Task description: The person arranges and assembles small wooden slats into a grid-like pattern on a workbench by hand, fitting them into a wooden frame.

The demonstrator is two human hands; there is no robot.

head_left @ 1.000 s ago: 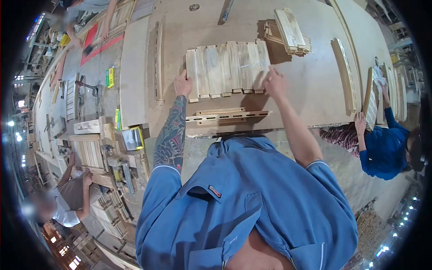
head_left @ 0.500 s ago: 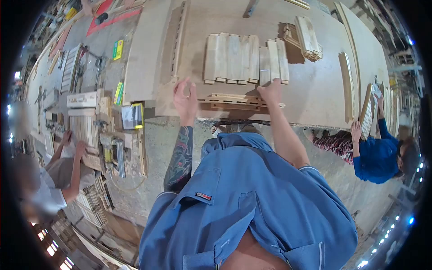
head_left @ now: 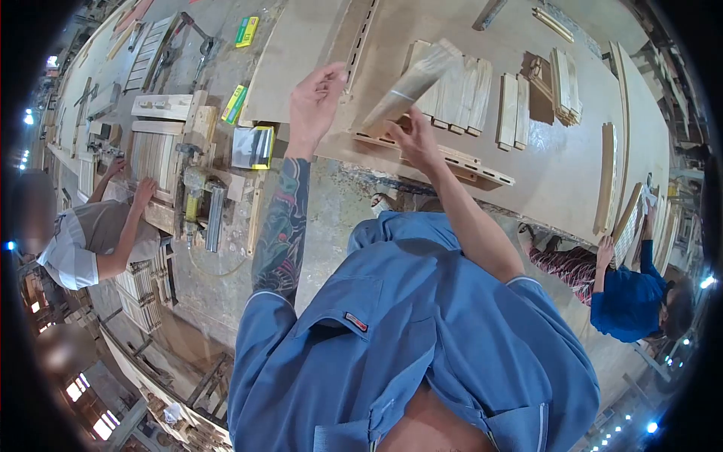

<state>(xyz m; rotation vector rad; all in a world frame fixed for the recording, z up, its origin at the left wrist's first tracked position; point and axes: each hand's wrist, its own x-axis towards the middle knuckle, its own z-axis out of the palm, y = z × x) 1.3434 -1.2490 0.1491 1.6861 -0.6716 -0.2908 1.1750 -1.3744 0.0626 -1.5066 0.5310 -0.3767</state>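
Note:
My right hand (head_left: pixel 418 141) grips a light wooden slat (head_left: pixel 410 81) by its near end. The slat is tilted over the workbench and smeared by motion. My left hand (head_left: pixel 316 98) is raised at the left, fingers loosely bent and apart, with nothing in it. It is close to an upright slotted wooden rail (head_left: pixel 364 36). Partly behind the held slat lies a row of slats (head_left: pixel 463 94), side by side. Two more slats (head_left: pixel 514 111) lie apart to the right. Slotted rails (head_left: pixel 467 167) lie along the bench's near edge, below my right hand.
A stack of slats (head_left: pixel 563 87) and a long strip (head_left: pixel 606 177) lie on the bench (head_left: pixel 557 173) to the right. One co-worker (head_left: pixel 625 290) handles a panel at right. Another (head_left: pixel 98 233) works at a clamp station at left. A yellow-edged pack (head_left: pixel 252 147) lies nearby.
My right hand has lifted one slat from the group and swung it left, leaving a gap between the slats. My left hand has risen. The view has turned.

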